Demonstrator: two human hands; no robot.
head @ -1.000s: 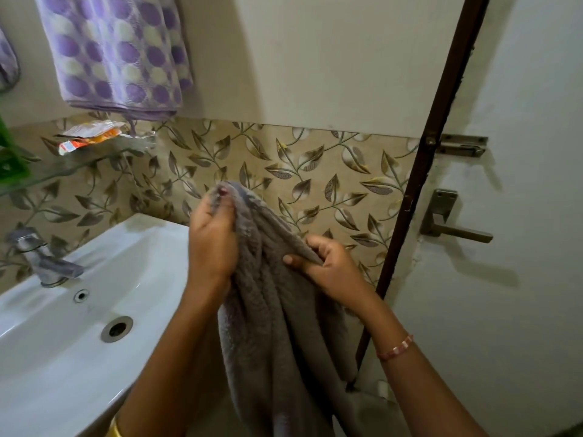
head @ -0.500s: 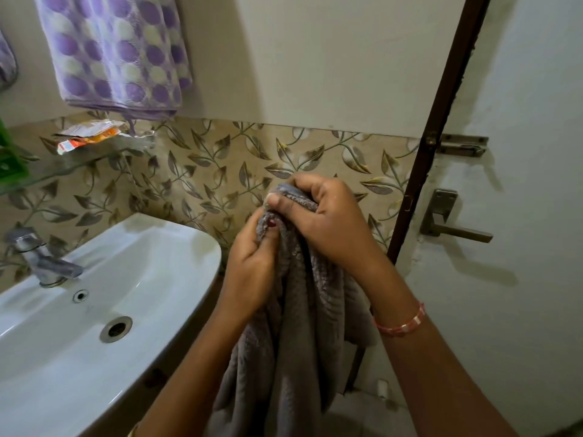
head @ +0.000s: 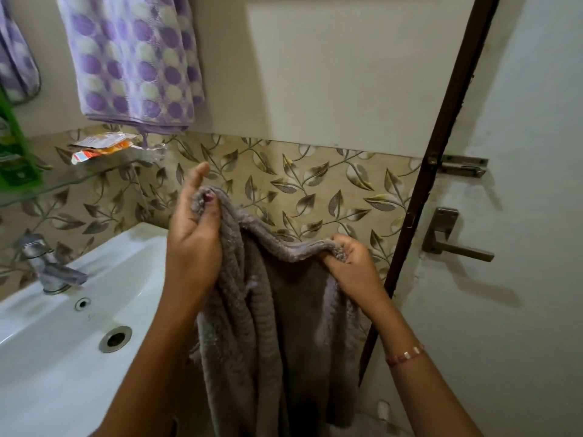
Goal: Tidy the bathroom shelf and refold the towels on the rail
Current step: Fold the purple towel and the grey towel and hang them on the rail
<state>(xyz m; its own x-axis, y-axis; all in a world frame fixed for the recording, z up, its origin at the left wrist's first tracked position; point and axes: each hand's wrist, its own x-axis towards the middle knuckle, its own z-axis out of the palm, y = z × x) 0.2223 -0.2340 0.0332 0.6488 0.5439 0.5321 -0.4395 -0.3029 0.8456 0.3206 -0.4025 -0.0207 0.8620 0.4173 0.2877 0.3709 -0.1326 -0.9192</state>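
Grey towel (head: 268, 310) in both hands' grip, left hand (head: 194, 241), right hand (head: 353, 266), beside white sink (head: 63, 357)

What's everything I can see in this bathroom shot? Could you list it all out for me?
grey towel: one, grey, held up in front of the wall, hanging down between the arms
spotted towel: one, purple and white, hanging at top left above the shelf
second spotted cloth: one, purple and white, far left edge, partly cut off
glass shelf: one, clear, on the left wall
crumpled wrappers: a small pile, orange and white, on the shelf
green packet: one, green, left end of the shelf
sink: one, white, lower left
tap: one, metal, behind the sink
door handle: one, metal, on the white door at right
door bolt: one, metal, above the handle
bracelet: one, pink, right wrist
left hand: gripping the towel's upper corner
right hand: gripping the towel's top edge, lower
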